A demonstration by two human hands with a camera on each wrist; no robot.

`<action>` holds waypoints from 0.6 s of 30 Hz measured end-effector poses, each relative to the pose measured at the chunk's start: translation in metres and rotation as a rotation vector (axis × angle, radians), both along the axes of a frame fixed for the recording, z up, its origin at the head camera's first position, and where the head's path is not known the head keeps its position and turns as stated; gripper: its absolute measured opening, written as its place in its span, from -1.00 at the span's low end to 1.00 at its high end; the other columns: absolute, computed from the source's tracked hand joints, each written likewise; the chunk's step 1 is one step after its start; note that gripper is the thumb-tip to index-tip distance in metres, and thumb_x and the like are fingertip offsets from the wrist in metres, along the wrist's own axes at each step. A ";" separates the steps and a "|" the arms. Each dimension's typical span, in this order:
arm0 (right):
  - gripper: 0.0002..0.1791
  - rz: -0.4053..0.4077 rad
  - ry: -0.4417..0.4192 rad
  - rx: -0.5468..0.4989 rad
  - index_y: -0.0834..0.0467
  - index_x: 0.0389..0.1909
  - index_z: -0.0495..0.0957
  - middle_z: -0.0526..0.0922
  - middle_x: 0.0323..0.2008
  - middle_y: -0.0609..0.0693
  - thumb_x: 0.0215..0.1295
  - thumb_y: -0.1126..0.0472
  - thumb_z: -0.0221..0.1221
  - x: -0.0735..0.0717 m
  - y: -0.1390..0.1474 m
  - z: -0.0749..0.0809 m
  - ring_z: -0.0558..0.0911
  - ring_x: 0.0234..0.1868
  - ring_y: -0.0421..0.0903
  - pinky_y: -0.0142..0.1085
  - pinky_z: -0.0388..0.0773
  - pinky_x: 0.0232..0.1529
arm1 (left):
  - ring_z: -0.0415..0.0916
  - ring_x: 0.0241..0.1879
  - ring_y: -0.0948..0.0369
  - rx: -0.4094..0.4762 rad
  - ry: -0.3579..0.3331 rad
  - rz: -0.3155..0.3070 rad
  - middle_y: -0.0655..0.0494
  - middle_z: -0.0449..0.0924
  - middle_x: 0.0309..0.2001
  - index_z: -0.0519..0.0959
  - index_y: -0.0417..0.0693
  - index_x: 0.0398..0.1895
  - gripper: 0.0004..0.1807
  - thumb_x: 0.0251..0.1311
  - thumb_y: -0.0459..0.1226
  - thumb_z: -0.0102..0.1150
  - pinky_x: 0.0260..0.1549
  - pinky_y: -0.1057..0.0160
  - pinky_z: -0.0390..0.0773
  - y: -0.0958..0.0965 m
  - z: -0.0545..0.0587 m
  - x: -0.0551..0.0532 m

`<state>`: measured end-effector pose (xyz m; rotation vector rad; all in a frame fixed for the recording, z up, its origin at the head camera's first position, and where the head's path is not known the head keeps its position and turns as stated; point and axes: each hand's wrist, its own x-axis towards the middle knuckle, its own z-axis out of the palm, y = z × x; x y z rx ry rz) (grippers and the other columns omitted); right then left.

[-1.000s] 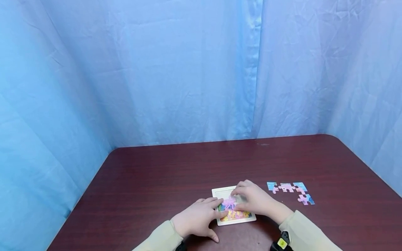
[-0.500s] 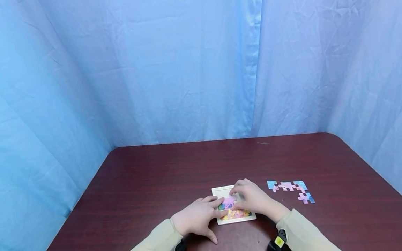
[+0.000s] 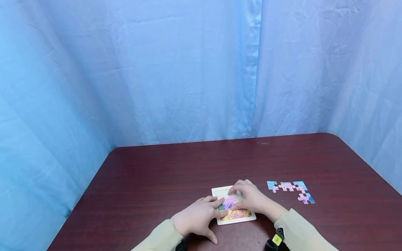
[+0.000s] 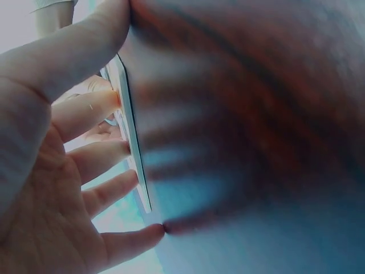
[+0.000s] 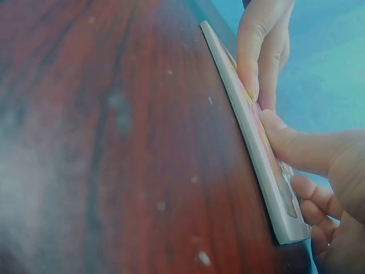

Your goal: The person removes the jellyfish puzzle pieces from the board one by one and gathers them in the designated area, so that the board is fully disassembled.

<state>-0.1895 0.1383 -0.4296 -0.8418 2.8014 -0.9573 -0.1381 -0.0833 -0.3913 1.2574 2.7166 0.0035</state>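
Observation:
A white puzzle tray (image 3: 237,221) lies on the table, its lower part filled with a yellow and pink picture. My left hand (image 3: 197,216) rests on the tray's left side with fingers spread and fairly straight; in the left wrist view its fingertips (image 4: 126,147) touch the tray's edge. Thumb and index finger of my right hand (image 3: 252,199) pinch a pink and blue puzzle piece (image 3: 230,200) in the tray's middle. From the right wrist view the right thumb (image 5: 279,128) is down on the puzzle surface, near the left fingers. The fingers partly hide the piece.
To the right of the tray lie several loose puzzle pieces, among them a pink one (image 3: 286,187) and a pink and blue one (image 3: 306,199). The dark red table (image 3: 176,174) reaches back to a blue curtain (image 3: 176,76).
My right hand has shifted slightly left over the tray, its thumb and index finger still at the piece. The left hand stays in place. The loose pieces have not moved.

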 end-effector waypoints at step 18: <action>-0.66 -0.036 0.022 0.014 -0.04 -0.36 0.61 0.56 -0.27 -0.19 -0.24 0.09 0.49 0.000 -0.003 -0.001 0.39 -0.19 -0.14 -0.15 0.31 -0.12 | 0.17 0.35 0.13 0.001 -0.065 0.079 0.16 0.23 0.40 0.48 0.35 0.21 -0.14 -0.36 0.19 0.46 0.03 -0.28 0.38 0.001 0.003 0.004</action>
